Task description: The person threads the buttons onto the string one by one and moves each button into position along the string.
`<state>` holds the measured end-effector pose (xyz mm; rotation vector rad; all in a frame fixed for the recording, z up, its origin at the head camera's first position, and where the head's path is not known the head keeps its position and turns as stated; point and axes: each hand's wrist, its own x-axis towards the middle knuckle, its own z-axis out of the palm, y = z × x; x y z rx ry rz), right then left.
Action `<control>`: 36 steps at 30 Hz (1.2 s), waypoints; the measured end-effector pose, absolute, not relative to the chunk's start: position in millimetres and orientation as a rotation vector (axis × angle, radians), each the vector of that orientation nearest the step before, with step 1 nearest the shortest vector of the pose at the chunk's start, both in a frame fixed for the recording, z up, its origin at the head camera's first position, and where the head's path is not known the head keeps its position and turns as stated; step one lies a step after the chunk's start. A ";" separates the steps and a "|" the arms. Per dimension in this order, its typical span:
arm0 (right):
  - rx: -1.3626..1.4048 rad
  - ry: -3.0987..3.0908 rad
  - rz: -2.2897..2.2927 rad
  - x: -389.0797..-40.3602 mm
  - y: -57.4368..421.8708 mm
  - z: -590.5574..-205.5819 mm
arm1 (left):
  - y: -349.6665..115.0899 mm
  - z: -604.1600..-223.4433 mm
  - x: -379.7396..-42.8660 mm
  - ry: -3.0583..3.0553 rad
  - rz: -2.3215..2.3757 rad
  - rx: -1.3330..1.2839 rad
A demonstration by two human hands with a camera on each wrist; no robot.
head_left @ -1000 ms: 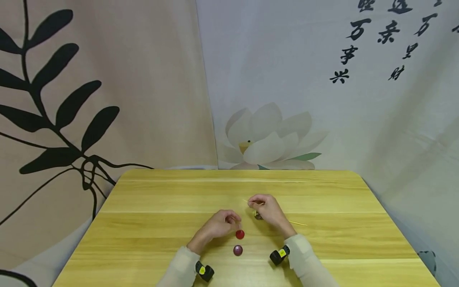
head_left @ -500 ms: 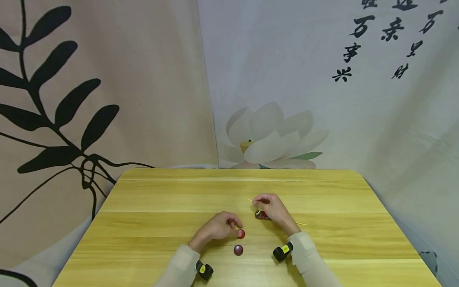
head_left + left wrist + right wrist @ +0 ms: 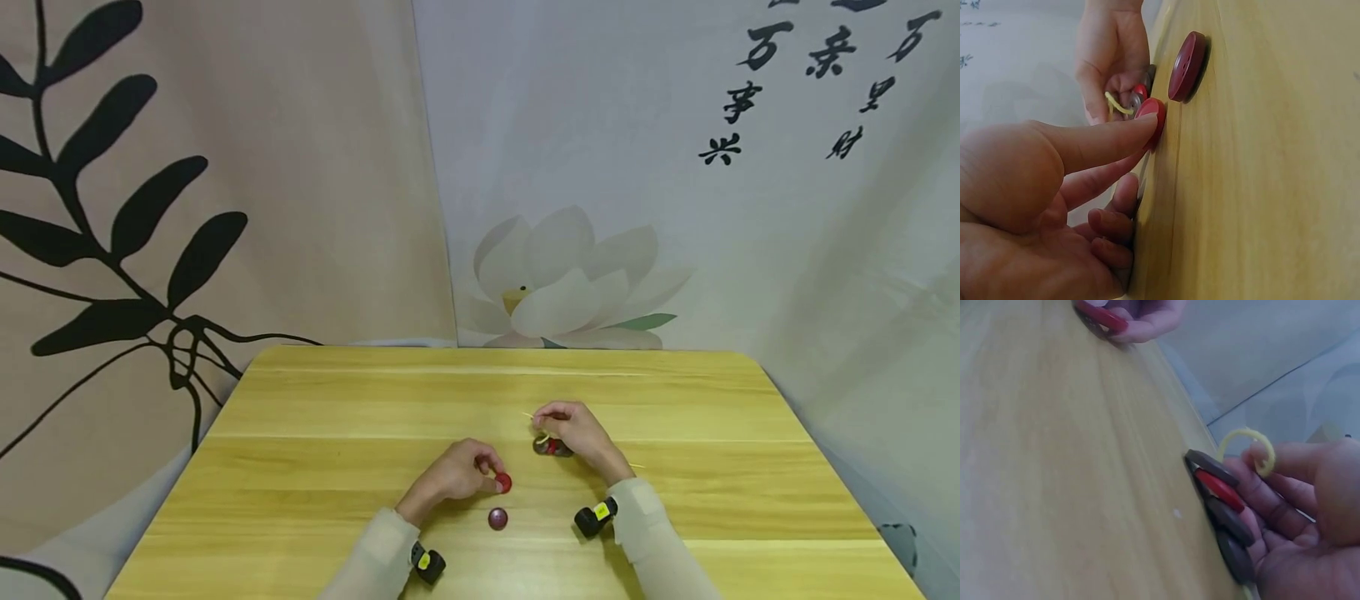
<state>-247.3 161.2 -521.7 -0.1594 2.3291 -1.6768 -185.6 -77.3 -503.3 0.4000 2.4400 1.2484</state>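
My left hand (image 3: 459, 472) pinches a red button (image 3: 503, 482) between thumb and forefinger, just above or on the wooden table. In the left wrist view the thumb lies over the red button (image 3: 1152, 119). My right hand (image 3: 573, 429) pinches a yellow string (image 3: 1247, 432) near its end, which bends in a loop. Hanging below the fingers, brown buttons (image 3: 1229, 520) and a red button (image 3: 1219, 489) sit in a row on that string. A dark purple-red button (image 3: 498, 518) lies on the table in front of the left hand.
The wooden table (image 3: 315, 500) spreads around both hands. Yellow string (image 3: 637, 466) trails out to the right of the right wrist. Behind stands a cloth backdrop (image 3: 337, 167) with printed leaves, a lotus and writing.
My left thumb and forefinger have closed on the red button. My right hand has shifted slightly right with the string, and more of the threaded buttons shows beneath it.
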 end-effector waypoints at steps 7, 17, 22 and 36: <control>-0.169 2.363 -1.691 -246.5 161.0 -524.1 | -74.9 -503.8 -184.9 2.466 1.258 0.393; -0.232 2.339 -1.756 -240.7 153.3 -513.5 | -75.1 -502.1 -182.8 2.496 1.301 0.356; -0.293 2.355 -1.765 -237.3 148.0 -500.8 | -75.6 -503.6 -182.7 2.523 1.306 0.339; -0.331 2.423 -1.758 -228.4 144.9 -468.2 | -77.4 -499.9 -186.7 2.505 1.545 0.128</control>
